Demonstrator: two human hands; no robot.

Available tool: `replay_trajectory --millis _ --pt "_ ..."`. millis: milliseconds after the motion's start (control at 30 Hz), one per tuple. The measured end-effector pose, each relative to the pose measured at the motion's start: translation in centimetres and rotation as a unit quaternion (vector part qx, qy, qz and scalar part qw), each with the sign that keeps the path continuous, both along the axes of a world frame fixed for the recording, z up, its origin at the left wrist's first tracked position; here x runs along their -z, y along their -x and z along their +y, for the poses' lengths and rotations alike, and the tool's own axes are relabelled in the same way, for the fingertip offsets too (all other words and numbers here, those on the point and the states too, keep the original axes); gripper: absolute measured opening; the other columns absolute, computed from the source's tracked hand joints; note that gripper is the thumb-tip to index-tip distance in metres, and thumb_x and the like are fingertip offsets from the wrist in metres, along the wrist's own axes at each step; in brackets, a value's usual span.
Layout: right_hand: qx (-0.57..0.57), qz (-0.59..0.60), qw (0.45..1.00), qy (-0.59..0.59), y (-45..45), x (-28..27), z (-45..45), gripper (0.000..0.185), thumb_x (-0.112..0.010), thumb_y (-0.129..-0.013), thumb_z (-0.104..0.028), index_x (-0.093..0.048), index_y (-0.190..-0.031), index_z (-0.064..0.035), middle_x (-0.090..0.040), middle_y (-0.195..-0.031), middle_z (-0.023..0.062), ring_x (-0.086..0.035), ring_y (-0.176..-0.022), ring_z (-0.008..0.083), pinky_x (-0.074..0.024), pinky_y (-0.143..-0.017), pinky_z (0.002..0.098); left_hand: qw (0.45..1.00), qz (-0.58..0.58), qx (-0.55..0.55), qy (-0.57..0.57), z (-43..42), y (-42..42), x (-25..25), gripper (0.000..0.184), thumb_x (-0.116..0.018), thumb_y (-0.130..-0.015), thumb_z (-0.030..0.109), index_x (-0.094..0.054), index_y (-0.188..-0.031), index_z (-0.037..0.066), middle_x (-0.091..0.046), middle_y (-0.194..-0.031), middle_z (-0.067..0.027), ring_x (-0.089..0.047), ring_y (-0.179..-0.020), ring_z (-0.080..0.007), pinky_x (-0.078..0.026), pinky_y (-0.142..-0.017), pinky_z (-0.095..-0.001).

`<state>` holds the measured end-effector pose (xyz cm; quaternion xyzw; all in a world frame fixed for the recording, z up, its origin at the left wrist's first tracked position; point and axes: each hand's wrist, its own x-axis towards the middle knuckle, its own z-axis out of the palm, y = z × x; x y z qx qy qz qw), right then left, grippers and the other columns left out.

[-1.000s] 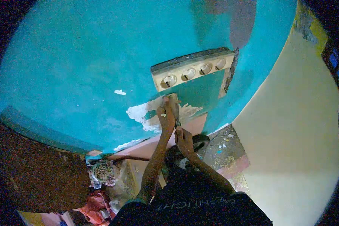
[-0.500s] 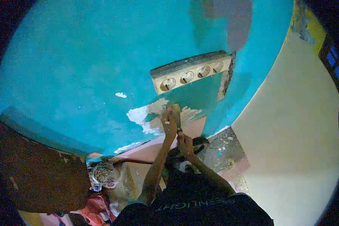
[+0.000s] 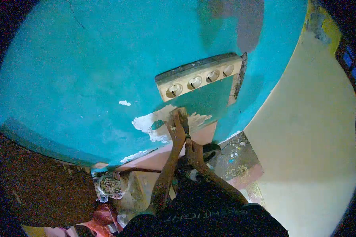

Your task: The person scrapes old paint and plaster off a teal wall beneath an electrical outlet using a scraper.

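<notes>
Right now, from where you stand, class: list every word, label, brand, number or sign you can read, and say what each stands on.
"GREENLIGHT", as best it reads: faint, upside-down letters on the dark shirt.
No other text can be read; any on the socket strip or red bag is too small or blurred.

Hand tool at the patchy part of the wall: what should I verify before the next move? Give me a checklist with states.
1. Right hand gripping the tool's lower end: ok.
2. Left hand on its upper part: ok.
3. Tool tip pressed against the wall: cannot tell; it overlaps the pale patch in view, but contact is unclear.
4. Tool apart from the socket strip: ok, teal wall shows between them.
5. Sockets without power: cannot tell.
6. Floor free of debris: not ok, pale flecks lie on it.
</notes>
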<state>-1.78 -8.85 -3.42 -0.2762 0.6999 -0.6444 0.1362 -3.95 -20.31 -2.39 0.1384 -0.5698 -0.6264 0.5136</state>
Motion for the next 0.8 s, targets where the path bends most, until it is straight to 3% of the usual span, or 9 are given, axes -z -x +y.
replay_trajectory --millis 67,167,300,367,433,567,667,733,800 --pt "0.02 0.014 0.999 -0.021 0.2 -0.1 -0.2 0.041 -0.039 -0.093 -0.032 -0.052 -0.071 0.0006 -0.042 -0.051 0.0038 -0.038 -0.049 0.0095 -0.032 -0.044 0.0289 0.956 -0.188 -0.186 0.127 0.6 -0.2 -1.5 0.028 -0.043 -0.092 0.028 -0.058 -0.085 0.005 -0.051 -0.075 -0.0018 -0.045 -0.076 -0.0132 -0.034 -0.081 -0.0266" --pt "-0.014 -0.039 0.998 -0.055 0.7 0.4 -0.2 0.038 -0.039 -0.093 -0.029 -0.052 -0.072 0.0004 -0.042 -0.052 0.0059 -0.039 -0.048 0.0112 -0.0332 -0.045 0.0306 0.99 -0.123 -0.006 -0.063 -0.3 -0.4 -0.4 0.032 -0.043 -0.092 0.032 -0.059 -0.087 0.005 -0.053 -0.079 -0.001 -0.044 -0.076 -0.0131 -0.031 -0.085 -0.0293" --pt "0.009 0.031 0.999 -0.03 0.3 0.8 0.1 0.037 -0.04 -0.093 -0.028 -0.051 -0.072 0.0005 -0.042 -0.051 0.0068 -0.039 -0.048 0.0121 -0.0333 -0.044 0.0311 0.989 -0.117 -0.089 -0.013 1.2 0.0 -1.6 0.035 -0.039 -0.093 0.032 -0.058 -0.092 0.003 -0.061 -0.08 -0.0059 -0.056 -0.07 -0.0126 -0.045 -0.064 -0.0253" --pt "0.017 0.009 1.0 -0.019 -0.8 -0.5 0.9 0.037 -0.04 -0.093 -0.028 -0.051 -0.072 0.0005 -0.041 -0.051 0.0071 -0.038 -0.048 0.0119 -0.0329 -0.044 0.0315 0.987 -0.141 -0.031 -0.069 1.3 -1.1 -3.7 0.033 -0.038 -0.093 0.03 -0.058 -0.09 0.003 -0.06 -0.08 -0.0065 -0.056 -0.071 -0.0137 -0.045 -0.062 -0.0236" --pt "-0.021 -0.085 0.996 -0.005 -0.7 -1.1 1.1 0.036 -0.04 -0.093 -0.027 -0.051 -0.073 0.0012 -0.041 -0.05 0.008 -0.039 -0.049 0.0119 -0.0332 -0.045 0.0323 0.976 -0.208 0.044 -0.049 0.0 -1.4 -1.7 0.045 -0.038 -0.092 0.041 -0.049 -0.116 0.005 -0.061 -0.1 -0.0047 -0.053 -0.087 -0.0113 -0.029 -0.092 -0.0339" --pt "0.024 0.035 0.999 -0.009 0.4 2.0 0.4 0.036 -0.04 -0.093 -0.028 -0.052 -0.073 0.0009 -0.042 -0.051 0.0058 -0.039 -0.05 0.0111 -0.0326 -0.045 0.032 0.986 -0.044 -0.011 -0.159 0.8 0.1 0.5 0.042 -0.039 -0.092 0.041 -0.057 -0.105 0.004 -0.063 -0.092 -0.004 -0.054 -0.082 -0.0098 -0.034 -0.087 -0.0311" --pt "-0.021 0.016 0.999 -0.018 0.8 0.2 0.7 0.039 -0.041 -0.092 -0.031 -0.052 -0.072 0.0007 -0.042 -0.052 0.0031 -0.038 -0.051 0.0102 -0.0327 -0.046 0.031 0.993 -0.105 -0.056 0.013 0.9 0.0 -0.7 0.036 -0.043 -0.092 0.036 -0.061 -0.092 0.006 -0.064 -0.084 -0.0026 -0.053 -0.077 -0.008 -0.041 -0.071 -0.0251" --pt "0.009 0.025 1.0 0.003 -0.1 -1.5 0.8 0.042 -0.04 -0.092 -0.034 -0.05 -0.071 0.0002 -0.04 -0.053 0.0009 -0.037 -0.052 0.0094 -0.0318 -0.045 0.0308 0.974 -0.071 -0.02 -0.214 1.4 -0.2 -2.1 0.035 -0.043 -0.092 0.032 -0.063 -0.089 0.004 -0.063 -0.083 -0.0023 -0.053 -0.075 -0.0076 -0.04 -0.069 -0.0219" --pt "-0.005 0.009 1.0 0.001 0.0 -0.6 1.1 0.041 -0.04 -0.092 -0.034 -0.051 -0.072 0.0007 -0.04 -0.053 0.0019 -0.037 -0.052 0.01 -0.0323 -0.046 0.0309 0.984 -0.08 -0.027 -0.154 1.0 -0.4 -2.0 0.034 -0.043 -0.092 0.031 -0.062 -0.091 0.002 -0.063 -0.083 -0.003 -0.053 -0.075 -0.008 -0.041 -0.068 -0.0227"
